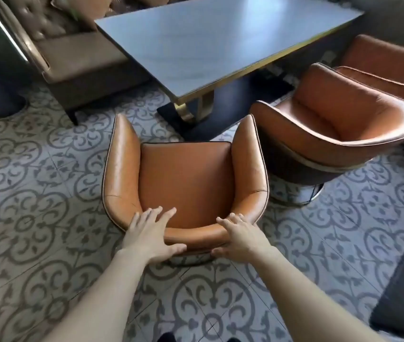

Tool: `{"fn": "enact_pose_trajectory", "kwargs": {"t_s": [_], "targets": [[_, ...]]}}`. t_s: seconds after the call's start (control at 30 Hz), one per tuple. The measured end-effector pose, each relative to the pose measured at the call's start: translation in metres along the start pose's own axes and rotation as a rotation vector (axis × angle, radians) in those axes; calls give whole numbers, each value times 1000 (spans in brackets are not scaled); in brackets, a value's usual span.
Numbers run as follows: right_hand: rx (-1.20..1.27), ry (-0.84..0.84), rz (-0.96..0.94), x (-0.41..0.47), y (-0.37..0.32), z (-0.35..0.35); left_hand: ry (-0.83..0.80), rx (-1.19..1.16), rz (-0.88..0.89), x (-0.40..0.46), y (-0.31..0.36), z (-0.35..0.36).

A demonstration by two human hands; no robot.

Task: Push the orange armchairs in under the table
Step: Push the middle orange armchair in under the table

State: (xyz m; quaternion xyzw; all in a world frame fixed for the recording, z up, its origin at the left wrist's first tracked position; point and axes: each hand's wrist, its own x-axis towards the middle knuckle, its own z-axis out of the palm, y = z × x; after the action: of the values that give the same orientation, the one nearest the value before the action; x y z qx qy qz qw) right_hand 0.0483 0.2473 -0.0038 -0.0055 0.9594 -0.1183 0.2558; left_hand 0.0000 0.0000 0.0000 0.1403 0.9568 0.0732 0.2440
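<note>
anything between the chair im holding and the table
Only tiled floor lies right before the near armchair, but the table's gold pedestal on its dark base plate stands under that end, ahead and slightly right, and may stop the seat short. The second armchair sits beside it, not ahead.

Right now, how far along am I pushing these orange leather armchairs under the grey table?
Done: none visibly tucked in. In hand: left hand and right hand grip the near orange leather armchair, short of the grey rectangular table. Left: it, the angled second armchair, perhaps the cropped third armchair.
</note>
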Motion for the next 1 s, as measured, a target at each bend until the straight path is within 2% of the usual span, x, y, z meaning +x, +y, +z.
{"fn": "enact_pose_trajectory", "kwargs": {"t_s": [0.17,0.3,0.43,0.7,1.0], "targets": [[-5,5,31,7,9,28,-85,23,32,6,-4,37],[-41,87,31,15,12,40,-11,1,61,12,-6,51],[46,125,39,23,14,48,74,-30,86,21,-5,51],[22,183,13,33,20,54,139,30,107,25,-5,48],[-40,111,-31,38,24,34,141,-6,85,26,-1,50]]}}
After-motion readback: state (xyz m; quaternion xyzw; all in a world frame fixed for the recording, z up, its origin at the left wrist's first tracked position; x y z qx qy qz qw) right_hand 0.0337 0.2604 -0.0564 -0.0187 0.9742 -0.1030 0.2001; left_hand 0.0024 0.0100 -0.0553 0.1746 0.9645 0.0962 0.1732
